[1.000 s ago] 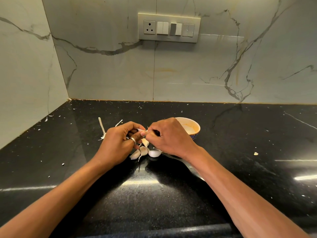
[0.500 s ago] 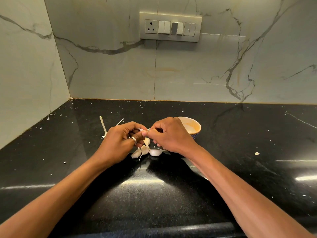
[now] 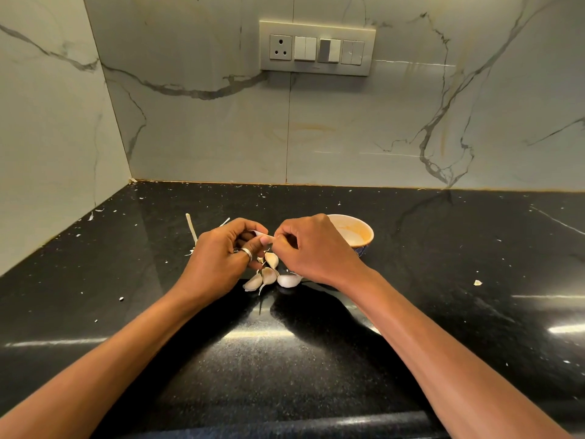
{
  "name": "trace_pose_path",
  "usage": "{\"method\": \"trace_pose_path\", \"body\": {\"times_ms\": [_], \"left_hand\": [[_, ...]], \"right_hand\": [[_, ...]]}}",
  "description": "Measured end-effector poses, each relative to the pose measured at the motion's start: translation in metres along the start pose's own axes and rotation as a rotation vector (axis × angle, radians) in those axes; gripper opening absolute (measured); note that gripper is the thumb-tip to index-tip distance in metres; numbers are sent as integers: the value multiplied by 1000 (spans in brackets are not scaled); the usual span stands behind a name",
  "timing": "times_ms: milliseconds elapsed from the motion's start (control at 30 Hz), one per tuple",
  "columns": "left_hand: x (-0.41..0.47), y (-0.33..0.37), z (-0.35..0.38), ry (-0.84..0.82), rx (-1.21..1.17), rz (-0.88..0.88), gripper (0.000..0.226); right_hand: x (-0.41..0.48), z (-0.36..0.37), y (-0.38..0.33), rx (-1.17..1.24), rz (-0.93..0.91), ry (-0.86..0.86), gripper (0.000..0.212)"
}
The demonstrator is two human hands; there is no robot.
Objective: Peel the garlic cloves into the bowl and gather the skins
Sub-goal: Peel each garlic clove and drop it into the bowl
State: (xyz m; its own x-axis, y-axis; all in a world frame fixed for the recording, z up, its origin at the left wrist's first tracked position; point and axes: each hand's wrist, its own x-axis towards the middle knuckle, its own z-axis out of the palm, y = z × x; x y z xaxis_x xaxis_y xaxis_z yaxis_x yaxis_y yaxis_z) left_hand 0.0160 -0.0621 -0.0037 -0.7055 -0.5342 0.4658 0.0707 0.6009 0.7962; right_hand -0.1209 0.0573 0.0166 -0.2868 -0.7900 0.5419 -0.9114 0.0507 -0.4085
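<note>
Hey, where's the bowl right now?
In the head view, the bowl sits on the black counter just right of centre, directly behind the right hand, which hides its left rim; the loose garlic cloves lie nearer, to its left.

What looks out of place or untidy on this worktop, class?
Garlic skin bits lie scattered across the black counter, not gathered: a long strip behind the left hand, a flake far to the right. The bowl stands upright; nothing looks spilled or broken.

Left hand (image 3: 221, 258) and right hand (image 3: 311, 248) both pinch one clove (image 3: 262, 235) above the black surface (image 3: 285, 359). Four cloves (image 3: 269, 275) lie below; the bowl (image 3: 359, 234) stands behind the right hand.
</note>
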Motion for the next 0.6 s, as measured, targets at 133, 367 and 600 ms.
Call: {"method": "trace_pose_path", "body": {"times_ms": [133,367,600], "left_hand": [[0,-2,0,11,57,23,15],[-1,-9,1,12,151,94,20],[-3,-8,0,15,183,159,22]], "right_hand": [[-1,1,4,-16,-26,1,32],[1,5,4,-74,-53,-16,20],[2,7,1,-172,-98,7,27]]}}
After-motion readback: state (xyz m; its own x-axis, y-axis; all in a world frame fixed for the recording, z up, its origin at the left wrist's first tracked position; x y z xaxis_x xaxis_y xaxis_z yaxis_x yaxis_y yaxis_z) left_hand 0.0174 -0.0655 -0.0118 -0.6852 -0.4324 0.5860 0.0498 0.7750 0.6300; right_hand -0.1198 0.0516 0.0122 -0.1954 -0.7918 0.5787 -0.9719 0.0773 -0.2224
